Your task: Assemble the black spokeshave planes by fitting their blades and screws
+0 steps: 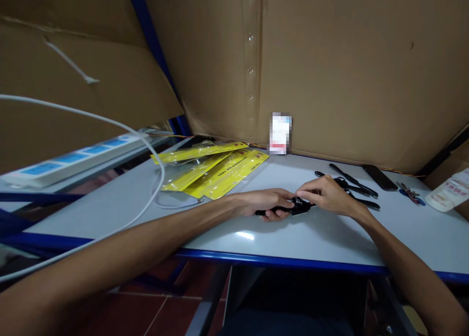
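My left hand [273, 203] is closed around one handle of a black spokeshave [300, 206], held low over the front half of the table. The thumb lies along the top near the tool's middle body. My right hand [328, 193] pinches at the top of that middle body with thumb and fingertips; the small part between them is hidden. More black spokeshaves [353, 179] lie on the table just behind and right of my right hand, partly covered by it.
Yellow-and-clear plastic packages [220, 172] lie piled at the left back. A white cable [161, 170] loops beside them near a power strip [73, 160]. A lit phone [280, 134] leans on the cardboard wall. To the right are a dark phone-like slab [380, 178], keys [409, 194] and a white bottle [449, 192].
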Motion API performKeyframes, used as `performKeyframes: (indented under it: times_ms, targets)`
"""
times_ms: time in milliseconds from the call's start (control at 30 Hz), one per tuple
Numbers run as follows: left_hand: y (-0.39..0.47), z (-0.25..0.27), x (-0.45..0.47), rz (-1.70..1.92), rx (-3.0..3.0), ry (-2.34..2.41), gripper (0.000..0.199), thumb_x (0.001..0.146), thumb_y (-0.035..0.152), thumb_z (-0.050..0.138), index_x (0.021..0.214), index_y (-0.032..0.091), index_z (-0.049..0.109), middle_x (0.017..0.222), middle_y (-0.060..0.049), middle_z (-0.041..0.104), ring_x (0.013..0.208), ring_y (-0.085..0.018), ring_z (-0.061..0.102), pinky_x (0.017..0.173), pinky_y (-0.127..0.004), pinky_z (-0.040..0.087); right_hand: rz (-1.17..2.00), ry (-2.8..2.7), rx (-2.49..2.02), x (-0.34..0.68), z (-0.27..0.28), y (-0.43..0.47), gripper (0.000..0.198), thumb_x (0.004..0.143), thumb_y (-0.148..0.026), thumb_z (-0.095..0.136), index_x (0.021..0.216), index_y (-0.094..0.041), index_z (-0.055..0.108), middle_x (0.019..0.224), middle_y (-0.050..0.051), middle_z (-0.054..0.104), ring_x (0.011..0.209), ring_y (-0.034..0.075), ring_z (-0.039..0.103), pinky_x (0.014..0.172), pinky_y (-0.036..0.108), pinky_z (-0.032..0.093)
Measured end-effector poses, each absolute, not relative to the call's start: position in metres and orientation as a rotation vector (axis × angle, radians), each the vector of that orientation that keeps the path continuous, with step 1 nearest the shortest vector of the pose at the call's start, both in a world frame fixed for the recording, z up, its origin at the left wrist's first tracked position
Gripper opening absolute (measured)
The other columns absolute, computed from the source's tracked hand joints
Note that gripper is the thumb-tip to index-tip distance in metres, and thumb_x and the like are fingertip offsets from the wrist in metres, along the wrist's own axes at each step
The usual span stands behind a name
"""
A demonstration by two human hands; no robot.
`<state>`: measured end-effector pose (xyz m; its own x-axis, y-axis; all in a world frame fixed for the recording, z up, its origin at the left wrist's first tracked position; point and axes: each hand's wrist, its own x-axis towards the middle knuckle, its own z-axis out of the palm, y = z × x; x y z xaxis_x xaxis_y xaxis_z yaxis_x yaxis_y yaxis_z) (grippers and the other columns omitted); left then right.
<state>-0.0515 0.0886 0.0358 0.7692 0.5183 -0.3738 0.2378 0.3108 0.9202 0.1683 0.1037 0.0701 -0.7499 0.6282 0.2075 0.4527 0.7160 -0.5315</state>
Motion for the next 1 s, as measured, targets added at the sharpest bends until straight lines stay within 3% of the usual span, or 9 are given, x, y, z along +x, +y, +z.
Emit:
performKeyframes:
  times_ms: [67,133,333,567,767,933,1000]
  targets:
    - [0.0879,0.0369,-0.0513,0.203,1.272,0.715,0.024,0.090,0.036,0.063,0.102,0.023,0.047,0.062,0.008,0.034,0.042,-0.007,0.021,0.038,-0.019,0.014,0.619,-2.566,-0.863,0.1686,0.0691,0.1053,0.043,0.095,-0.039,0.055,0.062,-0.015,0.068,0.052,-0.003,0.051,0.052,0.009,0.038,0.053,0.025,0.028]
    - [0.0879,0.0368,-0.0513,0.204,1.277,0.714,0.023,0.091,0.036,0.062,0.101,0.023,0.046,0.062,0.008,0.033,0.042,-0.007,0.021,0.038,-0.020,0.013,0.626,-2.532,-0.875,0.1688,0.0691,0.1054,0.045,0.095,-0.039,0.056,0.059,-0.015,0.066,0.051,-0.003,0.049,0.051,0.009,0.037,0.053,0.025,0.028]
    - [0.0907,0.0321,-0.0520,0.200,1.297,0.703,0.028,0.090,0.039,0.065,0.094,0.024,0.042,0.061,0.009,0.033,0.042,-0.007,0.021,0.039,-0.020,0.013,0.715,-2.546,-0.762,0.1698,0.0695,0.1040,0.035,0.097,-0.040,0.055,0.090,-0.016,0.079,0.063,-0.001,0.059,0.057,0.010,0.042,0.054,0.024,0.031]
    - [0.0894,0.0347,-0.0518,0.198,1.284,0.699,0.026,0.090,0.039,0.065,0.095,0.023,0.044,0.061,0.008,0.034,0.042,-0.007,0.023,0.038,-0.020,0.014,0.504,-2.525,-0.842,0.1681,0.0684,0.1040,0.055,0.098,-0.047,0.052,0.052,-0.016,0.058,0.050,-0.003,0.045,0.052,0.009,0.034,0.054,0.027,0.027]
    - [0.0882,0.0369,-0.0512,0.190,1.294,0.726,0.025,0.090,0.038,0.064,0.092,0.023,0.043,0.061,0.009,0.033,0.042,-0.007,0.021,0.038,-0.020,0.014,0.540,-2.516,-0.823,0.1679,0.0706,0.1023,0.040,0.097,-0.042,0.054,0.072,-0.017,0.071,0.055,-0.004,0.048,0.054,0.010,0.035,0.054,0.026,0.027]
    - [0.0872,0.0375,-0.0512,0.188,1.302,0.727,0.023,0.091,0.037,0.062,0.093,0.023,0.043,0.061,0.008,0.034,0.043,-0.007,0.021,0.038,-0.020,0.013,0.457,-2.510,-0.878,0.1659,0.0676,0.1041,0.056,0.098,-0.044,0.051,0.049,-0.018,0.054,0.050,-0.002,0.048,0.052,0.010,0.039,0.059,0.028,0.031]
    - [0.0871,0.0377,-0.0514,0.186,1.306,0.726,0.024,0.092,0.037,0.062,0.091,0.023,0.043,0.061,0.008,0.034,0.042,-0.007,0.021,0.038,-0.020,0.013,0.480,-2.424,-0.877,0.1660,0.0694,0.1031,0.054,0.099,-0.043,0.050,0.052,-0.018,0.056,0.054,0.000,0.053,0.054,0.011,0.045,0.061,0.028,0.034]
